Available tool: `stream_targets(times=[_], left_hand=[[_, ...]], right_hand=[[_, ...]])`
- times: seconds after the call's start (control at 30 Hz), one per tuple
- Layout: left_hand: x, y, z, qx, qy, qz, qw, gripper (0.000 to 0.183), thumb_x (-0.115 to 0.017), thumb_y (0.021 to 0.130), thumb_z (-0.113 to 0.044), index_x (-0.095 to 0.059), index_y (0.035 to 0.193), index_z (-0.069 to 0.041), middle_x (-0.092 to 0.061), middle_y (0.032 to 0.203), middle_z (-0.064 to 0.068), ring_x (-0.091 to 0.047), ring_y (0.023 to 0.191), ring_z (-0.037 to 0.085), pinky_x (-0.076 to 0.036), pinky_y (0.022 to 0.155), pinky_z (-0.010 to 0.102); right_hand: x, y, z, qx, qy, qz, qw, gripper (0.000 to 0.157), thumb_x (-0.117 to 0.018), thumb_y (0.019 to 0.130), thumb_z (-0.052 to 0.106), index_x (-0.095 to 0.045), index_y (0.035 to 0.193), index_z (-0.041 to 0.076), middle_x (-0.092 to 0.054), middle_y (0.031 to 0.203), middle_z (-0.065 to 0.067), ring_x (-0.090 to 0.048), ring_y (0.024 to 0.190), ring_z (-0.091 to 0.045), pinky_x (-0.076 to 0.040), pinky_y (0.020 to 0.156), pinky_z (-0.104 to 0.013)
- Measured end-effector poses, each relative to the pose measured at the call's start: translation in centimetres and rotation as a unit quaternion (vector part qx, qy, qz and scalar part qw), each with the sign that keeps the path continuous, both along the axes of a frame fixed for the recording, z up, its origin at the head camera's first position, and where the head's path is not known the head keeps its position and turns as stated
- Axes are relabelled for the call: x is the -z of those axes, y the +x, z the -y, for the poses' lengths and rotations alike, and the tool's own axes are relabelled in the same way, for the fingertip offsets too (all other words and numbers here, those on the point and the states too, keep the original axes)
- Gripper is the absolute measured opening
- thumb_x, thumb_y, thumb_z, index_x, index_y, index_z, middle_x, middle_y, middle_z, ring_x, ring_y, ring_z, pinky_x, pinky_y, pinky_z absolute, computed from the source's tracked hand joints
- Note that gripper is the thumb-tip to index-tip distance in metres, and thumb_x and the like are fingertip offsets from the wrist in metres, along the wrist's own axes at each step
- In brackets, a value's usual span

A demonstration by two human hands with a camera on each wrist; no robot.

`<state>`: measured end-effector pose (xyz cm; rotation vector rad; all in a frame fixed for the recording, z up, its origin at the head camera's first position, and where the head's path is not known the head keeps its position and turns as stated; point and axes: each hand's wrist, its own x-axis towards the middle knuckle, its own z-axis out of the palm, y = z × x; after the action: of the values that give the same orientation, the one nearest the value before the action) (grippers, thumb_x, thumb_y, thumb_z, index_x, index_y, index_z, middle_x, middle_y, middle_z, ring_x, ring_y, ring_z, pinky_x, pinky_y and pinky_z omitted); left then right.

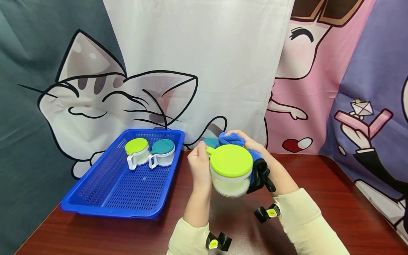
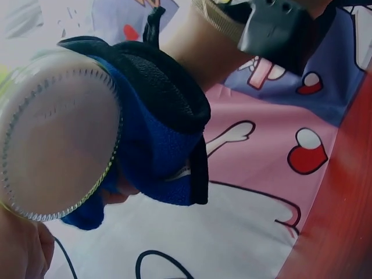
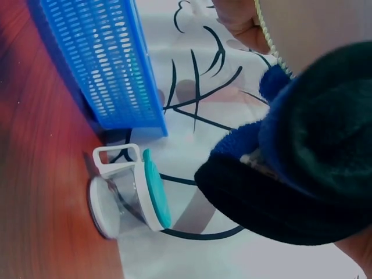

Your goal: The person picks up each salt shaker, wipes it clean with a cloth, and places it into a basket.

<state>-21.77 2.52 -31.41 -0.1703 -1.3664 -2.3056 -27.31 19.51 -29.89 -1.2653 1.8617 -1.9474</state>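
Observation:
My left hand grips the handle side of a clear seasoning jar with a lime green lid, held up over the table. In my right hand is a blue cloth with black edging, bunched against the far right side of the jar. The left wrist view shows the jar's round ribbed base beside the cloth. Behind the raised jar stands another jar with a teal lid, its white handle facing the basket.
A blue perforated basket sits on the left of the brown table. Inside, near its far end, are a green-lidded jar and a teal-lidded jar. A cartoon-printed curtain hangs behind the table.

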Motion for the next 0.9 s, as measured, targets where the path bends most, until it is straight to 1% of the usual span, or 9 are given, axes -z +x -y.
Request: stream_targets(times=[0.1, 0.2, 0.3, 0.37, 0.53, 0.6, 0.73, 0.8, 0.9], left_hand=[[0.3, -0.5, 0.5, -0.038, -0.013, -0.003, 0.9992, 0.043, -0.045, 0.096, -0.013, -0.038, 0.053, -0.01, -0.035, 0.05, -0.002, -0.035, 0.046, 0.01, -0.03, 0.045, 0.019], [0.7, -1.1, 0.9, -0.084, -0.016, -0.012, 0.9962, 0.044, -0.045, 0.097, -0.015, -0.035, 0.054, -0.01, -0.033, 0.051, -0.002, -0.034, 0.046, 0.009, -0.029, 0.044, 0.018], [1.1, -1.6, 1.1, -0.123, -0.011, -0.024, 0.992, 0.043, -0.045, 0.097, -0.015, -0.036, 0.055, -0.01, -0.033, 0.052, -0.002, -0.035, 0.047, 0.009, -0.029, 0.045, 0.018], [1.3, -1.9, 1.1, -0.142, -0.009, -0.029, 0.9894, 0.042, -0.046, 0.097, -0.014, -0.037, 0.056, -0.01, -0.033, 0.053, -0.002, -0.036, 0.049, 0.009, -0.03, 0.047, 0.018], [1.6, -2.2, 1.2, -0.155, -0.017, -0.031, 0.9873, 0.041, -0.047, 0.097, -0.016, -0.037, 0.058, -0.01, -0.033, 0.054, -0.001, -0.036, 0.05, 0.01, -0.029, 0.047, 0.019], [1.6, -2.2, 1.2, -0.149, -0.023, -0.025, 0.9882, 0.042, -0.047, 0.097, -0.018, -0.037, 0.058, -0.01, -0.033, 0.053, -0.001, -0.035, 0.048, 0.01, -0.029, 0.046, 0.019], [1.4, -2.1, 1.1, -0.115, -0.054, -0.007, 0.9919, 0.044, -0.047, 0.097, -0.022, -0.038, 0.057, -0.009, -0.033, 0.053, -0.002, -0.035, 0.05, 0.01, -0.028, 0.047, 0.02], [1.3, -1.9, 0.9, -0.067, -0.064, 0.007, 0.9957, 0.045, -0.048, 0.097, -0.026, -0.042, 0.057, -0.008, -0.035, 0.053, -0.002, -0.037, 0.052, 0.01, -0.03, 0.049, 0.021], [1.0, -1.7, 0.7, 0.045, -0.066, 0.031, 0.9963, 0.043, -0.049, 0.096, -0.033, -0.051, 0.061, -0.007, -0.041, 0.055, -0.002, -0.042, 0.057, 0.01, -0.037, 0.053, 0.021]], right_hand=[[2.4, -2.6, -1.1, 0.083, -0.001, -0.058, 0.995, 0.057, -0.044, 0.065, -0.003, -0.057, 0.118, 0.014, -0.051, 0.123, -0.001, -0.046, 0.109, -0.011, -0.035, 0.093, -0.025], [2.4, -0.7, 0.0, 0.215, -0.016, -0.029, 0.976, 0.054, -0.044, 0.068, 0.004, -0.053, 0.121, 0.008, -0.05, 0.124, -0.008, -0.045, 0.11, -0.018, -0.034, 0.092, -0.03], [1.1, 3.7, 2.7, 0.357, -0.048, 0.047, 0.932, 0.048, -0.04, 0.076, 0.009, -0.047, 0.123, 0.005, -0.046, 0.122, -0.01, -0.044, 0.104, -0.023, -0.037, 0.086, -0.032], [0.9, 5.4, 4.2, 0.412, -0.088, 0.071, 0.904, 0.045, -0.038, 0.081, 0.008, -0.044, 0.125, 0.005, -0.045, 0.118, -0.008, -0.045, 0.098, -0.022, -0.039, 0.079, -0.028], [1.1, 7.0, 6.4, 0.506, -0.164, 0.079, 0.843, 0.044, -0.038, 0.083, 0.003, -0.042, 0.126, 0.008, -0.045, 0.107, -0.002, -0.044, 0.087, -0.016, -0.039, 0.07, -0.024], [1.3, 7.1, 6.7, 0.522, -0.176, 0.074, 0.831, 0.043, -0.038, 0.083, 0.004, -0.042, 0.125, 0.008, -0.045, 0.104, -0.003, -0.044, 0.085, -0.016, -0.04, 0.069, -0.023], [1.2, 6.7, 6.1, 0.524, -0.18, 0.07, 0.83, 0.04, -0.037, 0.083, 0.005, -0.042, 0.123, 0.007, -0.045, 0.107, -0.006, -0.045, 0.089, -0.018, -0.04, 0.072, -0.024], [0.9, 6.2, 5.2, 0.523, -0.175, 0.072, 0.831, 0.038, -0.037, 0.084, 0.006, -0.043, 0.121, 0.007, -0.046, 0.111, -0.006, -0.045, 0.094, -0.019, -0.039, 0.076, -0.026], [0.3, 5.2, 3.5, 0.526, -0.181, 0.083, 0.827, 0.036, -0.038, 0.083, 0.006, -0.045, 0.119, 0.008, -0.047, 0.114, -0.005, -0.045, 0.098, -0.018, -0.037, 0.081, -0.027]])
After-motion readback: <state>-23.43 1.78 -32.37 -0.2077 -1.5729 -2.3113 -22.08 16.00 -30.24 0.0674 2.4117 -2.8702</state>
